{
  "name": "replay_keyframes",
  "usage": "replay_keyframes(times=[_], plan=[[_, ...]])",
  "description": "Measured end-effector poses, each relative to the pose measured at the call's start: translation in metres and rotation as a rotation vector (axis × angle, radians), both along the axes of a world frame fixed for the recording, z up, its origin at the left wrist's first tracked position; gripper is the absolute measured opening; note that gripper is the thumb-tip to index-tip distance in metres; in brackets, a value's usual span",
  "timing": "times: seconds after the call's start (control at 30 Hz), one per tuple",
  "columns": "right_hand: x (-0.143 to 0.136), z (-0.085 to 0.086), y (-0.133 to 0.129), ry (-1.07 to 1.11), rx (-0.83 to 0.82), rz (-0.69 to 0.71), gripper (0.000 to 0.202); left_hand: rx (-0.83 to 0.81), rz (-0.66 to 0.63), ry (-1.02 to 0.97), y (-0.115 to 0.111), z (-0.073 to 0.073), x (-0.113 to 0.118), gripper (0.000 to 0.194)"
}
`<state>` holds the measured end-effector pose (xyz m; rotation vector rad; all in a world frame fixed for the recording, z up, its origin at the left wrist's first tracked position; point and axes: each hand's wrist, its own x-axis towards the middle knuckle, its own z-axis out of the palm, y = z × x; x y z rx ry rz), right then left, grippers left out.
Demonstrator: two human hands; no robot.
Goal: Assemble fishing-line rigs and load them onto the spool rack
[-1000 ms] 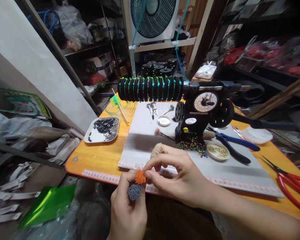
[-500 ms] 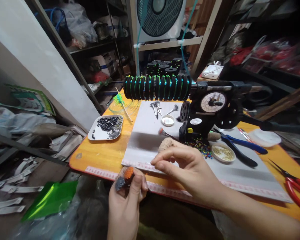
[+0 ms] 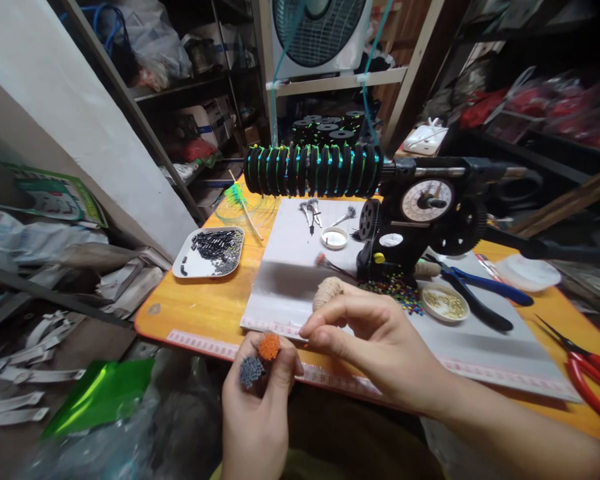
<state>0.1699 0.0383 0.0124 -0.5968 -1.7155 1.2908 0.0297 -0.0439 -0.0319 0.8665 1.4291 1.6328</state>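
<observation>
My left hand (image 3: 260,413) is closed around two bundles of thin strands, their ends facing up toward me. One is the orange-tipped bundle (image 3: 269,346); the grey-tipped bundle (image 3: 251,373) lies beside it. Just to the right, apart from the bundles, my right hand (image 3: 375,347) has thumb and forefinger pinched together. A tiny orange speck shows by those fingertips, and I cannot make out what the pinch holds. A beige wrap (image 3: 329,291) covers another finger of this hand. Behind it, an orange-tipped piece (image 3: 321,260) lies on the white board (image 3: 280,293).
A black geared machine (image 3: 390,260) with a green-threaded roller (image 3: 313,171) stands behind my hands. A bead tray (image 3: 180,263) is at left. Coloured beads (image 3: 393,297), a gold-bead dish (image 3: 445,304), pliers (image 3: 480,310) and red-handled scissors (image 3: 583,380) lie to the right.
My left hand has shifted slightly right and turned, so both bundles' tips now face me more directly. The right hand keeps its pinch in nearly the same place.
</observation>
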Motion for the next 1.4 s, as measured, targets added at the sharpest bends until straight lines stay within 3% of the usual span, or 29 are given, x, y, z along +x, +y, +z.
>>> replay_keyframes(times=[0.33, 0.43, 0.67, 0.77, 1.1, 1.23, 1.4], plan=[[-0.002, 0.001, 0.001, -0.044, 0.024, -0.014, 0.007, 0.015, 0.039, -0.085, 0.001, 0.005, 0.006, 0.024], [-0.002, 0.001, 0.002, -0.08, 0.065, -0.03, 0.009, 0.059, -0.008, -0.04, 0.0, 0.003, 0.001, 0.023], [-0.004, -0.005, 0.0, -0.178, 0.44, -0.033, 0.008, 0.208, 0.015, 0.015, 0.0, 0.008, -0.005, 0.021], [-0.006, -0.005, -0.002, -0.187, 0.497, -0.021, 0.01, 0.209, 0.014, -0.003, 0.001, 0.01, -0.004, 0.022], [-0.005, -0.003, -0.008, -0.194, 0.509, 0.02, 0.009, 0.19, -0.031, -0.295, -0.002, 0.012, 0.0, 0.024], [-0.003, -0.001, -0.006, -0.273, 0.596, 0.081, 0.006, 0.297, -0.037, -0.41, -0.001, 0.013, -0.001, 0.023], [0.002, -0.003, 0.0, -0.269, 0.714, 0.061, 0.009, 0.431, 0.064, -0.59, 0.004, 0.024, -0.012, 0.033]])
